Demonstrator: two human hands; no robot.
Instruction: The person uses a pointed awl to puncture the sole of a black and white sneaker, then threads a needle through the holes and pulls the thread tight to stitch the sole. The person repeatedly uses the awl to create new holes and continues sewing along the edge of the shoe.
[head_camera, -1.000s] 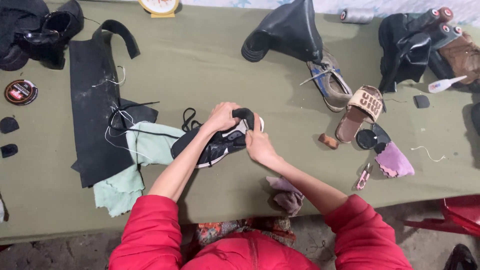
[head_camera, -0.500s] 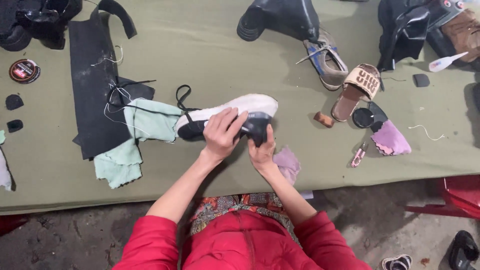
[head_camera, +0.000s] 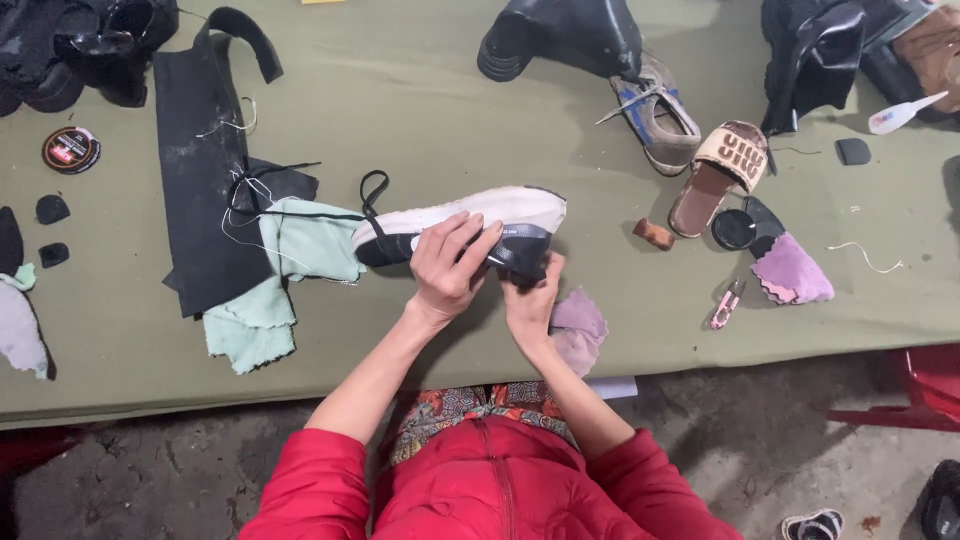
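A black sneaker with a white sole (head_camera: 470, 214) lies on its side over the green table (head_camera: 420, 110), sole facing away from me. My left hand (head_camera: 450, 265) grips its upper from above, fingers spread across it. My right hand (head_camera: 532, 300) pinches the dark heel end from below. A black lace loop (head_camera: 372, 190) sticks out at the toe end. A mauve cloth (head_camera: 580, 325) lies just right of my right hand.
A pale green rag (head_camera: 280, 280) and black leather sheet (head_camera: 205, 170) lie left. A polish tin (head_camera: 71, 150) sits far left. A worn shoe (head_camera: 655, 110), a sandal (head_camera: 722, 170), a round lid (head_camera: 734, 229), a purple cloth (head_camera: 792, 270) and a small pink tool (head_camera: 724, 304) lie right.
The sneaker has been turned from upright onto its side, showing the white sole. Both hands moved nearer the table's front edge with it and keep their hold.
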